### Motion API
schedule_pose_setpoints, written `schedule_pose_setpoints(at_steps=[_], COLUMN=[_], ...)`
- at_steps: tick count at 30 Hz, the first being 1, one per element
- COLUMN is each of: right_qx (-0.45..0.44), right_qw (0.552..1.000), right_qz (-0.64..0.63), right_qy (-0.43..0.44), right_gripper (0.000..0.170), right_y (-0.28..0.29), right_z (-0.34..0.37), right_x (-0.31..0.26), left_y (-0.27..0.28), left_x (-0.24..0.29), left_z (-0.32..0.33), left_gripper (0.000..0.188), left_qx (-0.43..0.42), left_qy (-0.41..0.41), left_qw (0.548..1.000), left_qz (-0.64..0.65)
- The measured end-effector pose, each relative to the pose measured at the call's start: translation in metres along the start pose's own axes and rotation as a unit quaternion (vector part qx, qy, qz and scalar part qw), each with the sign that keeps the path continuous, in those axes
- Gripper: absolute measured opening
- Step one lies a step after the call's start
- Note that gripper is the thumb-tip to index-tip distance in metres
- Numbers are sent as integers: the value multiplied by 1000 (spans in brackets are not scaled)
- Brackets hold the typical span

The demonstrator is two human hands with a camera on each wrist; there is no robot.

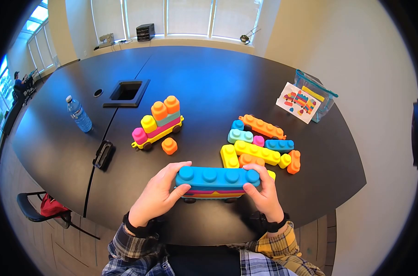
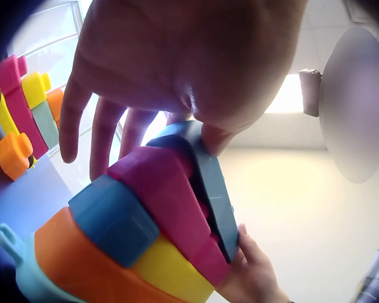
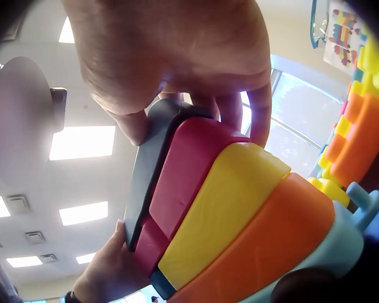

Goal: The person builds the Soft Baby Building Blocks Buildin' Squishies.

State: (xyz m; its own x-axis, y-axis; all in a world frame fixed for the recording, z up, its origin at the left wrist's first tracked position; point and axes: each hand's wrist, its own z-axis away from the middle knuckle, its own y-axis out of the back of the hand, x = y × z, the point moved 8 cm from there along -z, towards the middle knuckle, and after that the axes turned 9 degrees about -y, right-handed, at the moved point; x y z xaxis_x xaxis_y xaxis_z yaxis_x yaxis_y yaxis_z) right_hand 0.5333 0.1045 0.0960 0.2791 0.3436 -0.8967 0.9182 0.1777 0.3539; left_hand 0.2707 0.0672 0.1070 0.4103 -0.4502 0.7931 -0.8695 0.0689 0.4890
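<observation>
My left hand [image 1: 160, 189] and right hand [image 1: 265, 191] grip the two ends of a long blue four-stud building block [image 1: 221, 177], thumbs on the near side. It lies over a stack on a light-blue wheeled wagon base [image 3: 328, 243]. In the left wrist view, the layers beneath are a magenta block [image 2: 161, 183], a short blue block [image 2: 114, 218] beside a yellow block [image 2: 170, 268], and an orange block [image 2: 79, 243]. A narrow gap with magenta studs shows between the long blue block and the magenta layer. Loose blocks, including a long yellow one [image 1: 257, 152], lie just beyond my right hand.
Left of centre stands a wagon with stacked blocks [image 1: 160, 126], beside a loose orange block [image 1: 169, 146]. An orange wagon base [image 1: 263, 127] lies at the pile's back. Farther out are a picture card [image 1: 298, 102], a clear bag [image 1: 328, 102], a water bottle [image 1: 80, 116] and a black case [image 1: 103, 155].
</observation>
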Motion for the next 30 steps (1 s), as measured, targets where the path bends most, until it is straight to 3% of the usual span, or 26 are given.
schedule_pose_setpoints(at_steps=[18, 20, 22, 24, 26, 30], right_qx=[28, 40, 38, 38, 38, 43], right_qw=[999, 999, 999, 999, 999, 998], right_qz=[-21, -25, -26, -27, -35, -31], right_qy=[14, 15, 15, 14, 13, 18], right_gripper=[45, 45, 45, 45, 45, 45], right_y=[-5, -4, -6, -7, -8, -8], right_z=[4, 4, 4, 5, 4, 4], right_x=[8, 10, 11, 12, 12, 12], left_y=[-3, 3, 21, 37, 46, 37], left_x=[-10, -10, -21, -48, -79, -131], left_z=[3, -4, -18, -36, -48, -62], left_gripper=[52, 45, 39, 38, 41, 47], left_qx=[-11, -42, -2, 49, 80, 46], left_qy=[2, -25, -98, -14, -35, 4], left_qw=[1000, 996, 994, 996, 972, 936], left_qz=[-9, 70, 38, -69, -216, -348])
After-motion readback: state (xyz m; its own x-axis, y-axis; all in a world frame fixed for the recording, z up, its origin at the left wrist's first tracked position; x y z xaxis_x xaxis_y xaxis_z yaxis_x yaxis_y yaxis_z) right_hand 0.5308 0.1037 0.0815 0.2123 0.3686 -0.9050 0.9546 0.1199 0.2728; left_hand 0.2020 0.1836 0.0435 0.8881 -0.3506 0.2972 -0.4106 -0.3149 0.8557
